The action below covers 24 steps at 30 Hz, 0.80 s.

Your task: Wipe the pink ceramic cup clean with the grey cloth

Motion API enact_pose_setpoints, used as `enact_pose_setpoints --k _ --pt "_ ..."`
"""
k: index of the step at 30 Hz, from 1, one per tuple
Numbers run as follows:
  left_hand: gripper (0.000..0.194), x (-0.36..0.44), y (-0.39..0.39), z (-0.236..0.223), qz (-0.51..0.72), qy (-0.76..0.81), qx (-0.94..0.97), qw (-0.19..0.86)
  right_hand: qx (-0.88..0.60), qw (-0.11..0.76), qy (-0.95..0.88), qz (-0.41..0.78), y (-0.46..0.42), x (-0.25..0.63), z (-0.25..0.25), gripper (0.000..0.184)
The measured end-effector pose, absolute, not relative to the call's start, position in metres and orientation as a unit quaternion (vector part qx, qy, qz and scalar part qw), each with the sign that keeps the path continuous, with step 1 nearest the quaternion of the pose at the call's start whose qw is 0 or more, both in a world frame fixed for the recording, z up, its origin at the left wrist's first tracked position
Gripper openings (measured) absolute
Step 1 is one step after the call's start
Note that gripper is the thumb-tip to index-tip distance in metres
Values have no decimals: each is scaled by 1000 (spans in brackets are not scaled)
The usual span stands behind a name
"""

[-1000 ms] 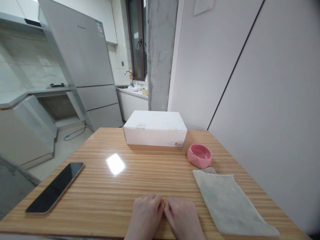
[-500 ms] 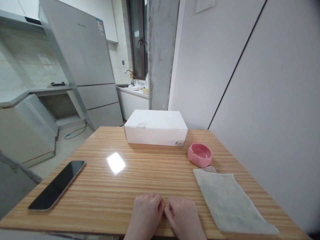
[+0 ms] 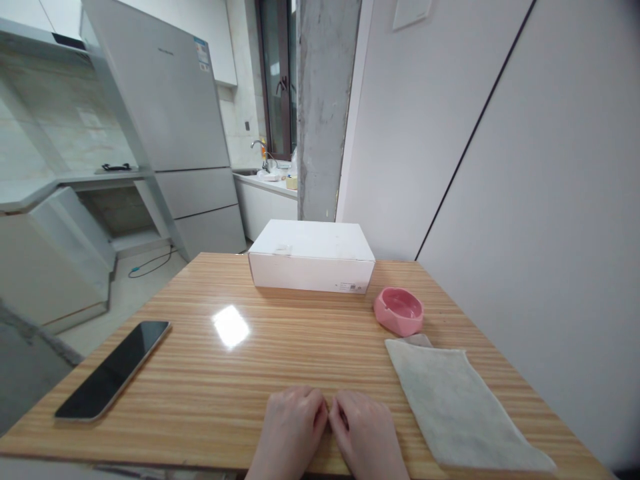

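Note:
My left hand (image 3: 295, 423) and my right hand (image 3: 364, 425) rest as loose fists on the wooden table (image 3: 225, 387), near its front edge. Their thumb sides almost touch each other. Nothing shows in either fist, though the fingertips are curled under. Nearest to my right hand is a folded pale grey-green cloth (image 3: 460, 407), lying flat to its right. Behind the cloth sits a pink faceted ashtray (image 3: 399, 312). A phone (image 3: 115, 370) with a dark screen lies far to the left of my left hand.
A closed white box (image 3: 311, 257) stands at the table's back edge. A white wall (image 3: 525, 220) runs along the right side, with a bare concrete column (image 3: 324, 113) behind the box. Beyond are a grey refrigerator (image 3: 175, 113) and a sink counter (image 3: 267, 193).
The view has shifted very slightly. Both fists and the things on the table stay where they were.

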<state>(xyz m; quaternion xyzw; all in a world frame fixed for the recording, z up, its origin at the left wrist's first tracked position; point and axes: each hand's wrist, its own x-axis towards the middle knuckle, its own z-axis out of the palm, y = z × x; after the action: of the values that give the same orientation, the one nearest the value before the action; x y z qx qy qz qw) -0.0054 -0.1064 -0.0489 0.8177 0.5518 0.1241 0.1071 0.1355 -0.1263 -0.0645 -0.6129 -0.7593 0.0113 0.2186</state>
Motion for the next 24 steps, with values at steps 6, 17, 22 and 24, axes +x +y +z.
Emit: enact_pose_setpoints --k 6,17,22,24 --pt "24 -5 -108 -48 127 550 819 108 -609 230 -759 6 -128 135 -64 26" --pt "23 -5 -106 -48 128 548 820 108 -610 226 -759 17 -126 135 -62 25" --pt "23 -5 -107 -46 121 539 826 111 -614 213 -759 26 -126 135 -63 25" --pt "24 -2 -108 -45 108 536 830 109 -612 212 -761 29 -126 135 -63 25"
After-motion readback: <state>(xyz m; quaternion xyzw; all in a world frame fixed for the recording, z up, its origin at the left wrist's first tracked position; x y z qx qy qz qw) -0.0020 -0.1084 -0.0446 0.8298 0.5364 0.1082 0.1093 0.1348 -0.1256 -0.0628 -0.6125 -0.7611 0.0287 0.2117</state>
